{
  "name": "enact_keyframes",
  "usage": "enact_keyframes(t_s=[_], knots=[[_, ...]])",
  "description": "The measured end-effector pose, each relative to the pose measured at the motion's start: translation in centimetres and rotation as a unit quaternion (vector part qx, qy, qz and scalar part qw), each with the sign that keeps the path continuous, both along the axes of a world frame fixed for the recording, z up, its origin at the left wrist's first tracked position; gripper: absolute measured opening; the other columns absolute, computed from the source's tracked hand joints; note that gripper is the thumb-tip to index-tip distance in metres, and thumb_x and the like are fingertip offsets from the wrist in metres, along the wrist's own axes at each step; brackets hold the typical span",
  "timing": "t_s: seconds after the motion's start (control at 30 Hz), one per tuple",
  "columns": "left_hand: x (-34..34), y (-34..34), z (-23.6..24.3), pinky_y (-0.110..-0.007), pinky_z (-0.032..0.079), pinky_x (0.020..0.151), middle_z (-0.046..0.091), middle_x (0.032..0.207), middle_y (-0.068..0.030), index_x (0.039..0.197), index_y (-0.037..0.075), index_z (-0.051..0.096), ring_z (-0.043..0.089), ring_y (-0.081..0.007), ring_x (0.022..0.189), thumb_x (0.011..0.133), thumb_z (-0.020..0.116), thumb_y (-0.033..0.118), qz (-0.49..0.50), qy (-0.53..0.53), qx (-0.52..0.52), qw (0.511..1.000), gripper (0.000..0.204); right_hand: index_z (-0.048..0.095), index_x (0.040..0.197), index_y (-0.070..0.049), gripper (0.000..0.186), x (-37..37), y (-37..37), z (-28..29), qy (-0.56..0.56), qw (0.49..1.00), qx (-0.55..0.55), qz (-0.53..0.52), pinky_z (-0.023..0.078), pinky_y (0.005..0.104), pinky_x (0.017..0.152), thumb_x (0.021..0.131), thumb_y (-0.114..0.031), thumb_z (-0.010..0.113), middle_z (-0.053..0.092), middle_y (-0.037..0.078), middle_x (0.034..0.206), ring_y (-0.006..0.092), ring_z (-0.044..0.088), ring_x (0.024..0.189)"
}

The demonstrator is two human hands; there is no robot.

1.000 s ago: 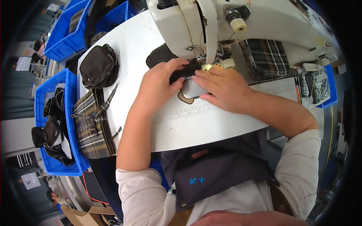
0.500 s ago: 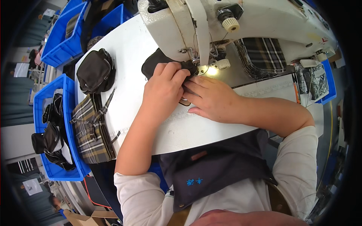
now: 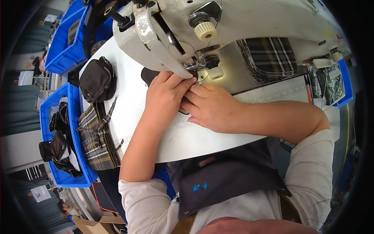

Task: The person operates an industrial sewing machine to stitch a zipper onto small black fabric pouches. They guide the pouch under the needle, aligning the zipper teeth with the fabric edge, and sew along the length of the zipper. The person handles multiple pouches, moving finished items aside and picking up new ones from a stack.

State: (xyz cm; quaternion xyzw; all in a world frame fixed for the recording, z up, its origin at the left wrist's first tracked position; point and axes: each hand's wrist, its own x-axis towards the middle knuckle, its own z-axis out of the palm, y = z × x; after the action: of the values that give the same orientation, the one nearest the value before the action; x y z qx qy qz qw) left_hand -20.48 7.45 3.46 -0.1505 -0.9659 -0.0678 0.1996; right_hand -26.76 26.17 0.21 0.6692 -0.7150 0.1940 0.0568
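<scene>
A dark fabric piece (image 3: 148,75) lies at the needle area of a white sewing machine (image 3: 249,21), mostly hidden by my hands and the machine head. My left hand (image 3: 165,93) is closed on it, fingers bent and pressed down just left of the presser foot (image 3: 193,65). Beside it my right hand (image 3: 213,107) grips the near side of the same piece, fingertips pinched together close to the left ones. A brownish edge (image 3: 184,111) of the piece peeks out below between the hands. The stitching point itself is hidden.
Left on the white table (image 3: 171,146) sit a black pouch (image 3: 96,80) and folded plaid fabric (image 3: 95,138). A blue bin (image 3: 74,180) beyond holds black pouches. Right of the needle lies a stack of plaid pieces (image 3: 269,58); farther right, a blue tray (image 3: 346,95) holds packets.
The view has shifted, so the machine head sits farther left in the picture. Both hands stay on the fabric, and less of its dark part shows left of my left hand.
</scene>
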Motion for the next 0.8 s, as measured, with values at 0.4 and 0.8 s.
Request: enact_keyframes(t_s=[0.4, 0.8], knots=[[0.0, -0.8, -0.3, -0.037, 0.057, 0.086, 0.070, 0.122, -0.0023, 0.110, 0.009, 0.080, 0.069, -0.0272, 0.104, 0.074, 0.070, -0.001, -0.016, 0.007, 0.011, 1.000, 0.039, 0.069, 0.095, -0.003, 0.023, -1.2, 0.1, 0.0, 0.022, 0.991, -0.128, 0.038, 0.052, 0.0402, 0.084, 0.084, -0.022, 0.074, 0.067, 0.011, 0.097, 0.0256, 0.063, 0.095], [0.3, -0.4, 0.1, -0.039, 0.060, 0.085, 0.070, 0.129, -0.0007, 0.114, 0.011, 0.079, 0.068, -0.0295, 0.113, 0.079, 0.071, -0.003, 0.001, -0.075, 0.066, 0.995, 0.037, 0.070, 0.118, -0.007, 0.039, -4.6, 2.4, 1.3, 0.137, 0.983, 0.090, -0.079, 0.050, 0.0372, 0.065, 0.081, -0.015, 0.074, 0.067, 0.004, 0.091, 0.0218, 0.063, 0.069]])
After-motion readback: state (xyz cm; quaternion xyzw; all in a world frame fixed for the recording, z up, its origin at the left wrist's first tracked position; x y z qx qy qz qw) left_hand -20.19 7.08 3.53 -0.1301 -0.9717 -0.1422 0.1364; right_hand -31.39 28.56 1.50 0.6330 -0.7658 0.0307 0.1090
